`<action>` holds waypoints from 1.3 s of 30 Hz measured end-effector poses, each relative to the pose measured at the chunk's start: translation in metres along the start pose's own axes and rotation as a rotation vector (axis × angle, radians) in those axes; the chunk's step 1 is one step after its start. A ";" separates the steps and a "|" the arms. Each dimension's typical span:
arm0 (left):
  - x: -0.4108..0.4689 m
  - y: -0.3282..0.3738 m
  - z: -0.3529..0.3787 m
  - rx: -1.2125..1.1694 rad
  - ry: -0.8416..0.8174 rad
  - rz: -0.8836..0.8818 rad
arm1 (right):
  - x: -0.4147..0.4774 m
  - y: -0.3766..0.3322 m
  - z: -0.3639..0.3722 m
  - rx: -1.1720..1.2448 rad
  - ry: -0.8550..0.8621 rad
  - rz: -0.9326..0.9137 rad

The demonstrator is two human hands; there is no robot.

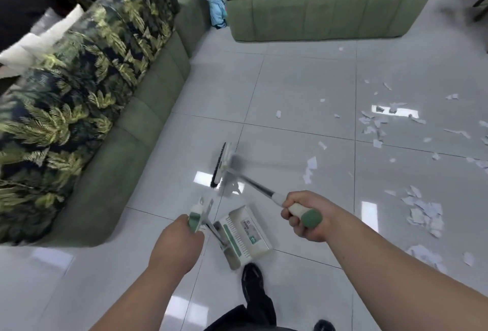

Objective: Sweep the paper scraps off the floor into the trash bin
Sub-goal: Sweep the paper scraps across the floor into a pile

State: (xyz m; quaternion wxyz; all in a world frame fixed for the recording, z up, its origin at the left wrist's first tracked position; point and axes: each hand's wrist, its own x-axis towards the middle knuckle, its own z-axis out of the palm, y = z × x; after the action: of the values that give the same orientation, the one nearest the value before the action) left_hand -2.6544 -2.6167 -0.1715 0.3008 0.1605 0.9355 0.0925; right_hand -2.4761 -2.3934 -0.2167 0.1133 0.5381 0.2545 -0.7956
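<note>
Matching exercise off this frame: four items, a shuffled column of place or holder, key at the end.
Column 1
1. broom
2. dustpan
3. paper scraps
4. blue bundle

Column 2
A. in the gap between the sofas
B. handle gripped by the right hand
C. scattered on the floor tiles, right side
D. handle gripped by the left hand

Pairs: 1-B, 2-D, 3-C, 4-A

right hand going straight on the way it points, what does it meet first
Probably the green sofa base, broom head reaching it before the right hand; tiles between look free, depth unclear.
</note>
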 end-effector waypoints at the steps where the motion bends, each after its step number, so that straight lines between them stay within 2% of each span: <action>1: 0.012 -0.004 -0.007 0.002 0.001 -0.015 | 0.017 -0.009 0.017 -0.010 -0.017 0.012; 6: 0.068 -0.018 -0.026 0.024 -0.010 -0.040 | 0.083 -0.038 0.070 -0.036 -0.033 0.069; 11: 0.103 -0.021 -0.030 0.071 -0.052 -0.016 | 0.106 -0.036 0.057 0.009 0.064 0.137; 19: 0.131 -0.003 -0.037 0.151 -0.087 0.081 | 0.040 0.006 -0.031 0.131 0.196 0.098; 26: 0.124 0.031 -0.027 0.125 -0.129 0.172 | -0.030 0.037 -0.085 0.217 0.362 0.051; 31: 0.107 0.063 -0.023 0.137 -0.148 0.257 | -0.060 0.039 -0.118 0.191 0.515 0.033; 39: 0.104 0.109 -0.010 0.142 -0.144 0.331 | -0.089 0.029 -0.152 0.200 0.662 -0.026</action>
State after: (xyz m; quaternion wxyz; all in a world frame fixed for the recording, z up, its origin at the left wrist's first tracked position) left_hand -2.7138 -2.4788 -0.1894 0.3356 0.3393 0.8765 0.0629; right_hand -2.3060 -2.3459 -0.1880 -0.0390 0.7722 0.2051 -0.6001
